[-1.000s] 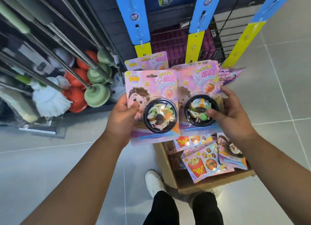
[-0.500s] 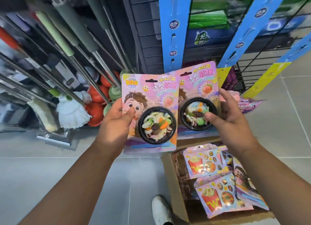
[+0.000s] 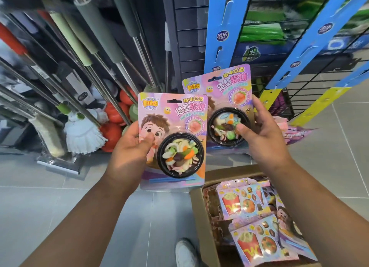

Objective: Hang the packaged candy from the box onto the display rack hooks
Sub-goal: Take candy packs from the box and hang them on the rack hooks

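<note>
Fingers [image 3: 148, 142] of left hand [image 3: 129, 153] pinch one noodle-bowl candy card [image 3: 179, 115], right hand [image 3: 265, 139] pinches second candy card [image 3: 225, 87], both below blue hook strip [image 3: 221, 33]; carry-to-rack step, next probably means lining a hang slot onto a strip hook.

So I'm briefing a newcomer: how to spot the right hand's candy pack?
Find the blue hanging strip, top centre. Below it the right hand holds a pink candy pack. Unlike its twin in the left hand, it sits higher, partly overlapped.

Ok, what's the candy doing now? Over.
Left hand grips candy pack. Right hand grips second candy pack. Neither on blue hanging strip yet. Nothing blocking.
</note>
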`<state>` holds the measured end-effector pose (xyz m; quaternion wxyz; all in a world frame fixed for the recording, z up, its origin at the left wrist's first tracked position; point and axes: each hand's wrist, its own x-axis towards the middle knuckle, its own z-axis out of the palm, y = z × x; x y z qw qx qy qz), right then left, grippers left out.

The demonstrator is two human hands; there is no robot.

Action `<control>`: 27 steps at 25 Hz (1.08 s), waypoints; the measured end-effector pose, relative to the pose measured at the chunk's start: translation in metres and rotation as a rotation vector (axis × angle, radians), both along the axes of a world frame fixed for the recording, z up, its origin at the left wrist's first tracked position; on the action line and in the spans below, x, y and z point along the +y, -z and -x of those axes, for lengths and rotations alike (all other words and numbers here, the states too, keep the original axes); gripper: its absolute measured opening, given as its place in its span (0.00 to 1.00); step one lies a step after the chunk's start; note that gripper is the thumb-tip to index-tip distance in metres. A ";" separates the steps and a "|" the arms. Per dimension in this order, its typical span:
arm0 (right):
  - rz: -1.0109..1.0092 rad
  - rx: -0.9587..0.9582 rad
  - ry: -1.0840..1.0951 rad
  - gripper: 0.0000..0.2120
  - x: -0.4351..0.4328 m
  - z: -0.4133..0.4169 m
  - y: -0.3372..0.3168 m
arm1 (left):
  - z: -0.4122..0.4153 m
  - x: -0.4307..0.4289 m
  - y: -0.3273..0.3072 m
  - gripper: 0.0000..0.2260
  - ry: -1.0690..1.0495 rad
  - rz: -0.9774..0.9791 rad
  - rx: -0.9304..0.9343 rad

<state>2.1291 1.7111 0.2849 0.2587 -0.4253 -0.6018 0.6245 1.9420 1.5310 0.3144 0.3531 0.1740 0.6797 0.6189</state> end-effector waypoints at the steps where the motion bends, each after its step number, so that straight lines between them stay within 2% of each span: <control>1: -0.001 -0.008 -0.002 0.34 0.001 0.001 0.005 | 0.001 0.000 0.002 0.16 0.004 -0.002 -0.002; 11: -0.106 -0.136 -0.038 0.36 0.012 0.005 0.042 | 0.005 0.004 0.014 0.16 0.016 0.002 -0.025; 15: -0.212 -0.390 -0.127 0.35 0.022 0.006 0.053 | 0.002 0.010 0.014 0.16 0.012 0.015 -0.022; 17: -0.192 -0.487 -0.112 0.32 0.025 0.003 0.049 | 0.001 0.014 0.010 0.16 -0.005 0.022 -0.036; 19: -0.192 -0.437 -0.061 0.29 0.019 -0.001 0.034 | 0.001 0.020 0.004 0.16 -0.017 0.014 -0.043; 22: -0.159 -0.242 -0.012 0.25 0.000 -0.005 0.000 | -0.006 0.032 -0.007 0.15 0.013 -0.027 -0.018; 25: -0.012 -0.014 -0.116 0.28 -0.022 0.002 -0.036 | -0.014 0.047 -0.019 0.14 0.050 -0.053 -0.041; 27: -0.036 0.052 -0.153 0.34 -0.026 0.009 -0.047 | -0.020 0.058 -0.026 0.14 0.079 -0.075 -0.051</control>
